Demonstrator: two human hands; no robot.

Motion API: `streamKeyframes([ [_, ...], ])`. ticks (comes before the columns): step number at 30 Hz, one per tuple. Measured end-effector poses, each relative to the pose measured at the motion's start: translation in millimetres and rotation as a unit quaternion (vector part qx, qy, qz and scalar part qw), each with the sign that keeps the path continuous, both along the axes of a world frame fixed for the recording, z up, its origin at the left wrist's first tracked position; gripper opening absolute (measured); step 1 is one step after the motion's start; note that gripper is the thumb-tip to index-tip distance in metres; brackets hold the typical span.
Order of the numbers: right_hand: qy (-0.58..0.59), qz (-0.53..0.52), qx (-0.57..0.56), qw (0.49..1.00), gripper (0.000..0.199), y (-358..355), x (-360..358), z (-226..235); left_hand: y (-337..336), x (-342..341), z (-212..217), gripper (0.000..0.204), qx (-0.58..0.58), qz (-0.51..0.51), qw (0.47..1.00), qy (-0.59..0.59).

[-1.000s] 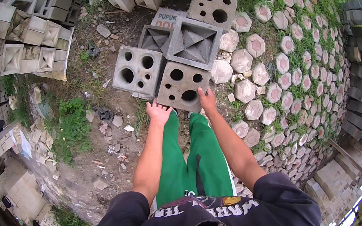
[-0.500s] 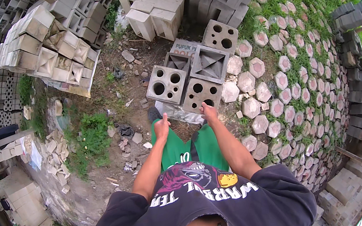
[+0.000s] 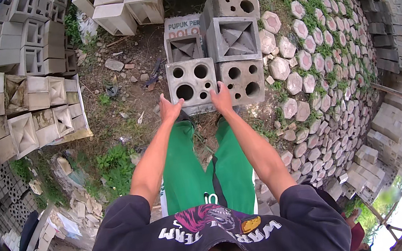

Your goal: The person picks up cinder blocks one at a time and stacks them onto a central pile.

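We have our left hand [image 3: 170,110] and right hand [image 3: 222,100] at the near corners of a holed block [image 3: 192,80], just left of another block [image 3: 244,79]. Some fingers seem hidden, so we cannot tell whether either hand clamps it.

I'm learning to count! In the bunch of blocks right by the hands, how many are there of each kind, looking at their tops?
Blocks with round holes: 3
Square blocks with a pyramid shape inside: 2
Total: 5
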State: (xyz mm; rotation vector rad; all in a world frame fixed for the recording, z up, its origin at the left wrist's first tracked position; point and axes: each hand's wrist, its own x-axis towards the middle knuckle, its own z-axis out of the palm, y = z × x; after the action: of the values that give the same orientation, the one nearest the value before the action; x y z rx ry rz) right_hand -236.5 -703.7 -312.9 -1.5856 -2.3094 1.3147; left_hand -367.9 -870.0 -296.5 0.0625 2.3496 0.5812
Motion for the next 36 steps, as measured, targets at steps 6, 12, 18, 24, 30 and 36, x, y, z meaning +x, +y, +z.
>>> streamKeyframes([
  [6,0.002,-0.021,0.021,1.0,0.062,-2,-28,-26,22,-42,-48,0.081,0.034,-0.065,0.996,-0.052],
  [12,-0.008,-0.065,-0.125,0.99,0.056,14,-35,-35,26,-32,-52,0.061,0.051,-0.034,0.998,0.033],
  [18,-0.036,-0.084,-0.099,0.991,0.064,16,-35,-58,18,-29,-76,0.043,0.158,0.072,0.981,-0.09],
  [24,-0.056,-0.076,-0.14,0.986,0.07,7,-34,-43,4,-24,-69,0.041,0.18,0.086,0.971,-0.128],
  [30,-0.064,-0.078,-0.169,0.98,0.071,-39,-5,-38,-45,2,-72,0.043,0.186,0.092,0.968,-0.139],
  [36,-0.049,-0.073,-0.159,0.983,0.066,-51,-1,-29,-58,-3,-74,0.057,0.207,0.089,0.951,-0.213],
])
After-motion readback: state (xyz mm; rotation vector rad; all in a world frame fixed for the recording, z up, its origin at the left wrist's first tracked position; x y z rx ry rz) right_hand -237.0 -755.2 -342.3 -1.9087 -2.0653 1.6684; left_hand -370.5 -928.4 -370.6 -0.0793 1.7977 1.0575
